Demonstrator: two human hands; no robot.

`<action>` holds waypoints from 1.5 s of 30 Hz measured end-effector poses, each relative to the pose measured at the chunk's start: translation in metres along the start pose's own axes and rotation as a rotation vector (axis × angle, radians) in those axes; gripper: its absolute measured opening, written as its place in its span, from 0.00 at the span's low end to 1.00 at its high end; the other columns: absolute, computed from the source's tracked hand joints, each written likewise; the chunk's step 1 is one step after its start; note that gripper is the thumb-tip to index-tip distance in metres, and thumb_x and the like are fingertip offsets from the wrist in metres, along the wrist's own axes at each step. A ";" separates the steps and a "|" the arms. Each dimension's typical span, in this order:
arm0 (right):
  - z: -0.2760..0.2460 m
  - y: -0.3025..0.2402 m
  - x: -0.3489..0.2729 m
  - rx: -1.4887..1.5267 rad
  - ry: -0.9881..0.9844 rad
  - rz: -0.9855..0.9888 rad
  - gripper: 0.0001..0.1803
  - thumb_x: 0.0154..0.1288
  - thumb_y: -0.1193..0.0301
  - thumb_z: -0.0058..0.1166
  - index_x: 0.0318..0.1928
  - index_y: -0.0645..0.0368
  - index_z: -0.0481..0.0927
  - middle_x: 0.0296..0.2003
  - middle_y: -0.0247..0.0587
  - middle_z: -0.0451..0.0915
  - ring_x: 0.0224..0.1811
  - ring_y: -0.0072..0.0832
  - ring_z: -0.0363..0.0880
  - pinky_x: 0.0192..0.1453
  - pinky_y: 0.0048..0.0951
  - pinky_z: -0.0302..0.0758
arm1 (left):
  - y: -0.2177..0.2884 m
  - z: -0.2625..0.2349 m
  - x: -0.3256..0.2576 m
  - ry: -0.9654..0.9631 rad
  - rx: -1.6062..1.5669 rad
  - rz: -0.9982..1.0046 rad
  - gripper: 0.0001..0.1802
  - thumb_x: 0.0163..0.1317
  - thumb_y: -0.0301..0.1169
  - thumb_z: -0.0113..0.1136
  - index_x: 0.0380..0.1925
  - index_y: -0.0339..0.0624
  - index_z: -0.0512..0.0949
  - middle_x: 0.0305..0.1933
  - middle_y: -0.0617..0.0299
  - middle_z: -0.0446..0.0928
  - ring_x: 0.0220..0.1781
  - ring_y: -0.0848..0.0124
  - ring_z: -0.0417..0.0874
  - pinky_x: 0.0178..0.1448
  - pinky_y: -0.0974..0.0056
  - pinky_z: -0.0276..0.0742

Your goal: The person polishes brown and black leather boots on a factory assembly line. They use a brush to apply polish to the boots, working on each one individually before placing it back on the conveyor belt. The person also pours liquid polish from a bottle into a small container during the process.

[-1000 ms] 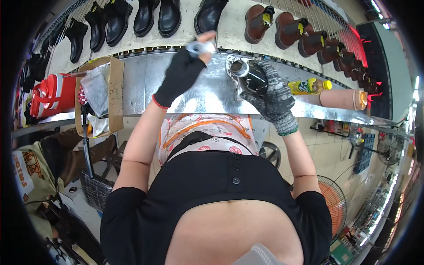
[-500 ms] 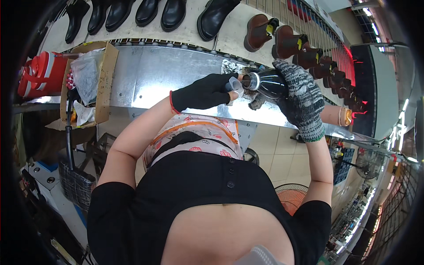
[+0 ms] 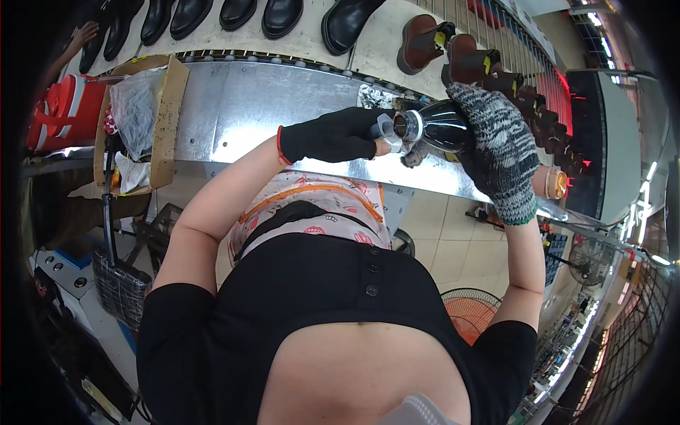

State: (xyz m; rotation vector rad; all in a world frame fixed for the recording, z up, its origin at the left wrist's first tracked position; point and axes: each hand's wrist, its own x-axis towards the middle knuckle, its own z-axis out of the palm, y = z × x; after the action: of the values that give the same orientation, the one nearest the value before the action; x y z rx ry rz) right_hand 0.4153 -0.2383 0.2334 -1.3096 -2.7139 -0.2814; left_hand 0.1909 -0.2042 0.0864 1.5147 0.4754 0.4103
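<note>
In a black glove with bare fingertips, my left hand (image 3: pixel 329 136) is closed around a small clear plastic cup (image 3: pixel 389 133). My right hand (image 3: pixel 501 152), in a grey and black knit glove, grips a clear bottle (image 3: pixel 445 125) of dark liquid. The bottle lies tilted on its side, its uncapped mouth at the cup's rim. Whether liquid is flowing cannot be made out. Below the bottle neck, a dark grey rag or sponge (image 3: pixel 416 154) rests on the metal worktable (image 3: pixel 241 106). The right fingers are partly hidden behind the bottle.
Black boots (image 3: pixel 282 18) and brown boots (image 3: pixel 423 46) stand along the conveyor beyond the table. At left are a cardboard box (image 3: pixel 170 113) with plastic bags and a red jug (image 3: pixel 71 113). An orange-topped container (image 3: pixel 552 183) stands right. Another person's hand (image 3: pixel 86 33) shows far left.
Both hands have shifted slightly right with the cup and bottle, which remain mouth to mouth. Another person's hand has come into view among the black boots at the far left.
</note>
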 end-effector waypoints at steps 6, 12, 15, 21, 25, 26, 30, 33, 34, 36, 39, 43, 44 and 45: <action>-0.004 0.001 0.000 -0.030 -0.002 -0.016 0.28 0.47 0.72 0.61 0.54 0.54 0.74 0.45 0.44 0.79 0.48 0.41 0.77 0.57 0.42 0.69 | 0.013 -0.001 -0.002 -0.031 0.076 -0.060 0.23 0.60 0.37 0.60 0.54 0.40 0.71 0.41 0.63 0.76 0.41 0.76 0.69 0.47 0.68 0.68; -0.008 -0.001 0.002 -0.031 0.005 -0.029 0.29 0.46 0.72 0.62 0.54 0.53 0.75 0.44 0.44 0.79 0.47 0.40 0.77 0.56 0.42 0.70 | 0.009 0.000 0.000 -0.054 0.039 -0.001 0.24 0.61 0.34 0.59 0.57 0.40 0.69 0.47 0.61 0.77 0.47 0.76 0.72 0.53 0.66 0.69; -0.009 -0.001 0.001 -0.036 0.009 -0.019 0.30 0.45 0.73 0.62 0.53 0.53 0.75 0.44 0.44 0.79 0.47 0.41 0.77 0.56 0.42 0.70 | 0.007 0.002 0.002 -0.065 -0.013 0.015 0.24 0.61 0.32 0.58 0.57 0.40 0.69 0.49 0.60 0.77 0.49 0.75 0.72 0.56 0.65 0.68; -0.011 -0.003 0.003 -0.019 0.032 -0.011 0.30 0.44 0.73 0.63 0.53 0.53 0.75 0.44 0.44 0.79 0.47 0.41 0.77 0.56 0.41 0.71 | 0.008 0.004 0.001 -0.052 -0.037 0.007 0.24 0.61 0.33 0.59 0.57 0.41 0.69 0.50 0.59 0.78 0.51 0.72 0.73 0.58 0.63 0.67; -0.012 -0.005 0.003 -0.004 0.016 0.003 0.29 0.45 0.73 0.63 0.53 0.53 0.75 0.44 0.44 0.79 0.47 0.41 0.77 0.56 0.41 0.71 | 0.008 0.004 -0.001 -0.055 -0.102 0.034 0.25 0.61 0.35 0.59 0.57 0.41 0.69 0.50 0.59 0.78 0.52 0.72 0.73 0.57 0.63 0.68; -0.012 -0.005 0.003 0.000 0.018 -0.004 0.29 0.45 0.73 0.62 0.53 0.53 0.75 0.44 0.44 0.79 0.48 0.41 0.77 0.56 0.41 0.71 | 0.008 0.004 -0.001 -0.055 -0.121 0.035 0.25 0.61 0.35 0.59 0.57 0.41 0.69 0.50 0.59 0.78 0.52 0.72 0.73 0.57 0.63 0.68; -0.010 -0.004 0.002 0.006 0.019 -0.005 0.29 0.45 0.74 0.62 0.53 0.54 0.75 0.44 0.45 0.79 0.48 0.40 0.77 0.57 0.42 0.70 | 0.009 0.003 0.001 -0.055 -0.053 0.016 0.24 0.61 0.35 0.59 0.57 0.41 0.70 0.49 0.60 0.79 0.51 0.72 0.73 0.56 0.63 0.68; -0.009 -0.003 0.002 0.003 0.013 -0.011 0.30 0.45 0.74 0.63 0.54 0.54 0.75 0.45 0.45 0.78 0.49 0.41 0.76 0.57 0.41 0.70 | 0.007 0.002 0.000 -0.054 -0.050 0.015 0.24 0.61 0.36 0.59 0.55 0.41 0.70 0.49 0.60 0.79 0.50 0.72 0.73 0.55 0.64 0.68; -0.009 -0.003 0.002 0.000 0.010 -0.013 0.30 0.44 0.74 0.63 0.54 0.54 0.75 0.45 0.45 0.78 0.49 0.41 0.76 0.58 0.41 0.70 | 0.011 0.002 -0.001 -0.053 -0.043 0.008 0.24 0.61 0.37 0.59 0.55 0.41 0.70 0.49 0.60 0.79 0.49 0.72 0.73 0.55 0.64 0.68; -0.008 -0.002 0.000 0.009 0.016 -0.011 0.30 0.44 0.74 0.63 0.54 0.54 0.75 0.46 0.46 0.78 0.50 0.41 0.76 0.58 0.41 0.69 | 0.012 0.002 -0.002 -0.054 -0.038 0.012 0.24 0.61 0.38 0.59 0.55 0.42 0.71 0.49 0.60 0.79 0.49 0.72 0.73 0.55 0.64 0.68; -0.008 -0.002 -0.001 0.014 0.012 0.003 0.31 0.44 0.74 0.64 0.54 0.55 0.75 0.46 0.46 0.78 0.50 0.42 0.76 0.58 0.42 0.69 | 0.009 0.002 -0.001 -0.063 -0.056 0.043 0.24 0.61 0.39 0.59 0.55 0.42 0.70 0.49 0.60 0.78 0.49 0.72 0.73 0.54 0.64 0.68; -0.007 -0.002 0.000 0.030 0.009 0.011 0.30 0.45 0.73 0.64 0.54 0.55 0.75 0.46 0.46 0.78 0.49 0.41 0.76 0.58 0.41 0.69 | 0.012 0.003 -0.001 -0.053 -0.044 0.012 0.24 0.61 0.39 0.59 0.55 0.42 0.71 0.48 0.61 0.79 0.49 0.72 0.73 0.54 0.63 0.68; -0.006 -0.002 0.000 0.030 0.009 0.007 0.30 0.45 0.72 0.64 0.54 0.55 0.75 0.46 0.46 0.78 0.49 0.41 0.76 0.58 0.41 0.69 | 0.015 0.002 -0.002 -0.050 -0.023 -0.007 0.24 0.61 0.38 0.59 0.55 0.42 0.71 0.48 0.61 0.79 0.49 0.72 0.74 0.54 0.64 0.68; -0.006 -0.001 0.000 0.030 0.009 0.003 0.30 0.45 0.72 0.64 0.54 0.55 0.75 0.46 0.46 0.78 0.49 0.41 0.76 0.58 0.41 0.69 | 0.017 0.002 -0.001 -0.052 -0.002 -0.018 0.24 0.61 0.38 0.59 0.55 0.42 0.71 0.48 0.61 0.79 0.49 0.72 0.74 0.54 0.64 0.69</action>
State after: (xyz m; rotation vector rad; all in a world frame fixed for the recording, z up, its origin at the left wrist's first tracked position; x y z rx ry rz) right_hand 0.4145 -0.2403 0.2391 -1.3009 -2.6979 -0.2447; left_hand 0.1914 -0.2061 0.1036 1.5143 0.4475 0.3570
